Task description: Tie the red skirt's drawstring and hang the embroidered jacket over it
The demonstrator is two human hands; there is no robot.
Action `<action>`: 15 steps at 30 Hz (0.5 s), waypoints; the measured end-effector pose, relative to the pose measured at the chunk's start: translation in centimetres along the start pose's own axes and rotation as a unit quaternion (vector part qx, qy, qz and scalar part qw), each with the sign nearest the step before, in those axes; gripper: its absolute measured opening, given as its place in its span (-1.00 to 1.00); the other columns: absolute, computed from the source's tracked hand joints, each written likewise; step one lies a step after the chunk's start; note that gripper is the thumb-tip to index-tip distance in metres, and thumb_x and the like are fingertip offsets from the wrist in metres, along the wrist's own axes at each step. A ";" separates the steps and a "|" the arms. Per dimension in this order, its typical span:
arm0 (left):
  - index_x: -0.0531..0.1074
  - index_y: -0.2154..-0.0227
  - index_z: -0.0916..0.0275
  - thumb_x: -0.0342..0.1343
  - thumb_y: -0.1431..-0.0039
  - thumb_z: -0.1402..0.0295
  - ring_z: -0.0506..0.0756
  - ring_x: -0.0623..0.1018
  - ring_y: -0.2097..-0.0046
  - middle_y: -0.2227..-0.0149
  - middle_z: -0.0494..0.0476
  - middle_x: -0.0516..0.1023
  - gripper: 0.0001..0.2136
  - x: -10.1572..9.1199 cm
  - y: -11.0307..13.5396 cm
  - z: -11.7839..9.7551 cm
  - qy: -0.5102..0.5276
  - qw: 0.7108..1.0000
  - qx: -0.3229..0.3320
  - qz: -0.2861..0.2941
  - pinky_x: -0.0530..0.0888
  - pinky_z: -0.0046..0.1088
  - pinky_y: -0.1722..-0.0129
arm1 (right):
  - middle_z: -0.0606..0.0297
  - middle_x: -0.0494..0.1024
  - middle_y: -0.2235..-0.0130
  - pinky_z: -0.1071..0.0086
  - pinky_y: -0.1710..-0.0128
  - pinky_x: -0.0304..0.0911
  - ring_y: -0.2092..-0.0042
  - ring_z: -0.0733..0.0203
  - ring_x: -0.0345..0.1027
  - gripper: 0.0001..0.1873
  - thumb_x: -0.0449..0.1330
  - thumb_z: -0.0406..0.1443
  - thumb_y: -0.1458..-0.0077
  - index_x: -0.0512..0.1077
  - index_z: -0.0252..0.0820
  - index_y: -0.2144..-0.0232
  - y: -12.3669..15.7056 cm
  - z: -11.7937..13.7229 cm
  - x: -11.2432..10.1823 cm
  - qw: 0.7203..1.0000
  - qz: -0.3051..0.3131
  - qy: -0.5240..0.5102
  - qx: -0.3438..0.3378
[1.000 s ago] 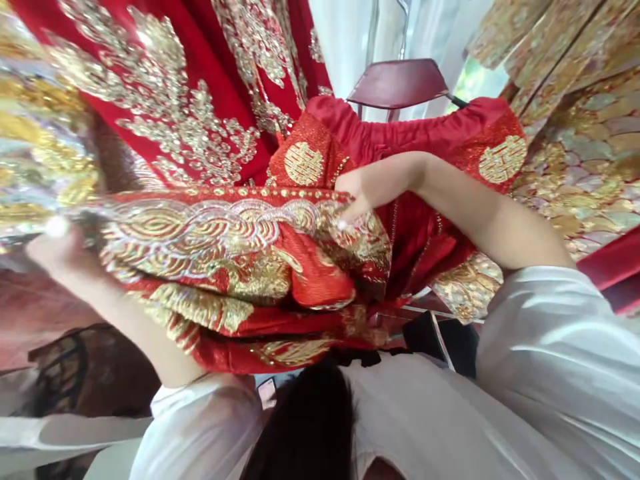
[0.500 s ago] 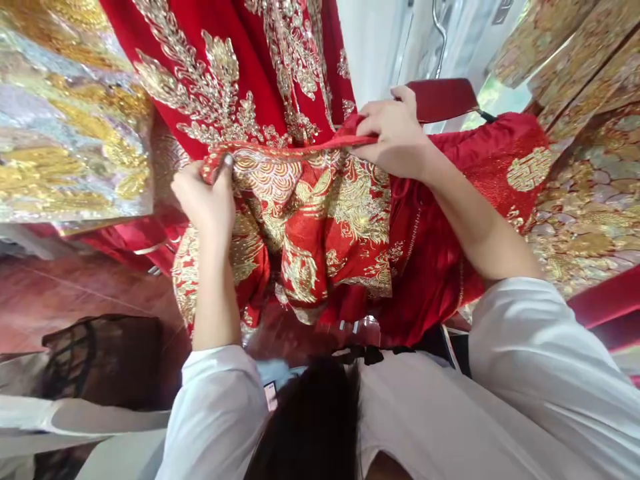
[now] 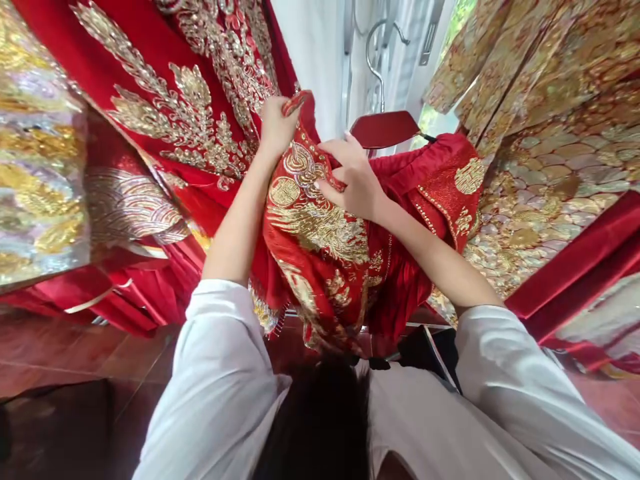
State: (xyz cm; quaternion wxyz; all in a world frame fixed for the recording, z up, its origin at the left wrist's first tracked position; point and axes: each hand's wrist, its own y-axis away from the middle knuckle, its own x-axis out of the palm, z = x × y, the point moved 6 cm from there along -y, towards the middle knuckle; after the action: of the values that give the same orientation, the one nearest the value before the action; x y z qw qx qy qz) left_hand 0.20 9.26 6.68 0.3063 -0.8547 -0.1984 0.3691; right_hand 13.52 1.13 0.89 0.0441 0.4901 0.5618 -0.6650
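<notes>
A red garment [image 3: 320,233] with gold bird embroidery, a round gold emblem and a beaded trim hangs in folds in front of me. My left hand [image 3: 278,128] is closed around its bunched upper edge, raised at the left. Lower and to the right, my right hand [image 3: 353,179] pinches the trimmed edge between thumb and fingers. Just beyond the right hand is a dark red hanger [image 3: 385,129] with a metal hook. Dark red gathered cloth [image 3: 425,167] with a gold emblem panel hangs by it, partly behind my right forearm.
A red gown [image 3: 150,113] with gold leaf embroidery hangs at the left, beside a gold and silver sequinned garment [image 3: 40,167]. Gold scale-patterned garments [image 3: 540,147] hang at the right. A white-framed window [image 3: 420,60] stands behind. A dark bag-like shape [image 3: 60,427] lies on the reddish floor [image 3: 145,373].
My left hand has moved up and right, closer to my right hand, so the stretched edge is now bunched and slanting. The view has turned, and the hanger's hook shows more fully.
</notes>
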 end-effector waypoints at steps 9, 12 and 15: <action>0.36 0.53 0.46 0.13 -0.09 0.46 -0.15 0.24 0.40 0.51 -0.07 0.26 -0.84 3.3 0.5 -2.9 -0.031 0.990 0.109 0.086 0.17 -0.66 0.29 | -0.08 0.03 -0.23 -0.27 -0.20 -0.31 -0.31 -0.30 -0.39 -0.19 0.19 -0.05 -0.03 0.06 -0.22 -0.24 4.5 -6.6 -2.2 0.984 -0.055 0.079 0.153; 0.40 0.50 0.48 0.13 -0.08 0.40 -0.13 0.25 0.45 0.55 -0.05 0.25 -0.82 2.2 1.1 -2.6 -0.071 0.995 0.067 0.035 0.18 -0.57 0.31 | -0.10 -0.03 -0.23 -0.26 -0.21 -0.31 -0.29 -0.34 -0.32 -0.07 0.21 -0.03 -0.01 -0.07 -0.26 -0.29 4.1 -8.8 -2.2 0.981 -0.073 0.067 0.169; 0.32 0.64 0.51 0.16 -0.05 0.45 -0.17 0.16 0.49 0.65 -0.09 0.09 -0.74 1.3 1.9 -3.4 -0.046 0.996 0.020 0.075 0.19 -0.55 0.31 | -0.12 -0.06 -0.23 -0.24 -0.20 -0.26 -0.25 -0.35 -0.20 0.04 0.22 0.01 0.02 -0.19 -0.31 -0.31 3.7 -9.3 -2.2 0.975 -0.097 0.064 0.190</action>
State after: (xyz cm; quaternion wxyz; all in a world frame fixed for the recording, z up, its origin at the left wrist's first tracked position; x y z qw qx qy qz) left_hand 3.79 7.28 6.58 0.2851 -0.8431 -0.1407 0.4337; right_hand 22.49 6.02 0.88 -0.1504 0.4742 0.4721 -0.7277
